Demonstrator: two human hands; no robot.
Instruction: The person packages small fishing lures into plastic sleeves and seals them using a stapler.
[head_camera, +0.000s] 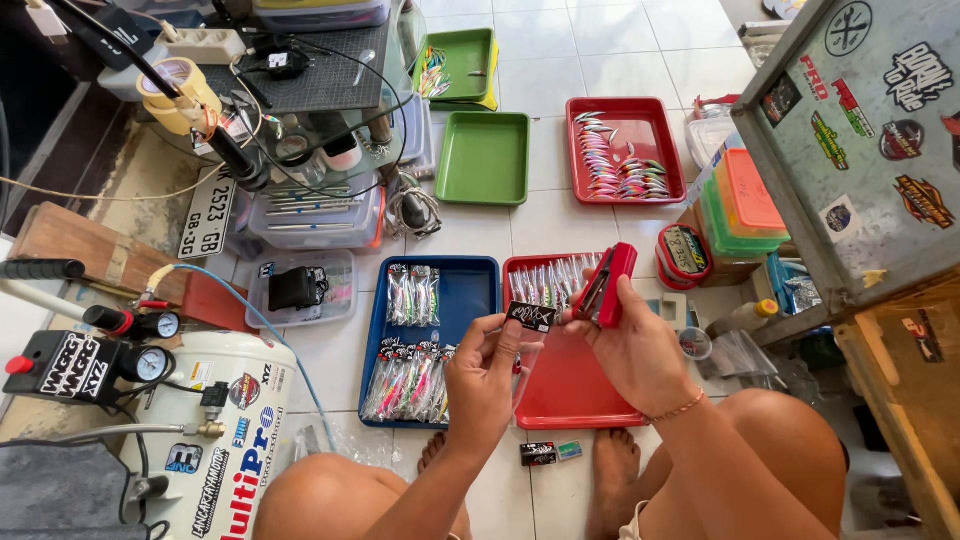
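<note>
Hands above red tray (570, 395): left hand (482, 375) pinches small black card (530, 316); right hand (635, 350) grips red stapler (608, 283).

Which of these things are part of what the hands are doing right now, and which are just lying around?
In use:
left hand with black card
right hand with red stapler
red tray
blue tray

Lying about:
green trays
air compressor
tape rolls

white tiled floor (560, 70) in daylight, w/ grey sticker-covered metal cabinet (860, 150) at right.
</note>
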